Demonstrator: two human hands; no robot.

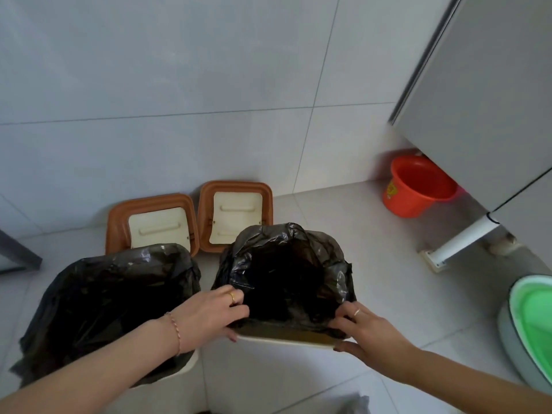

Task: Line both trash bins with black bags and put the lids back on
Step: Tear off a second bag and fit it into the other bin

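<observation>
My left hand (209, 312) and right hand (370, 333) pinch the black bag (286, 264) at the right bin's (286, 342) near rim. The left bin (185, 366) at 8 o'clock is lined, both lids (149, 210) lean on the wall at 12, and the yellow print on the orange bucket (418, 189) at 2 is unreadable.

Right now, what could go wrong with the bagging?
1. On the right bin, the near rim is bare; the black bag may slip inside unless both hands, left hand and right hand, pull it over.
2. Both lids lean against the wall and could topple if a bin shifts.
</observation>
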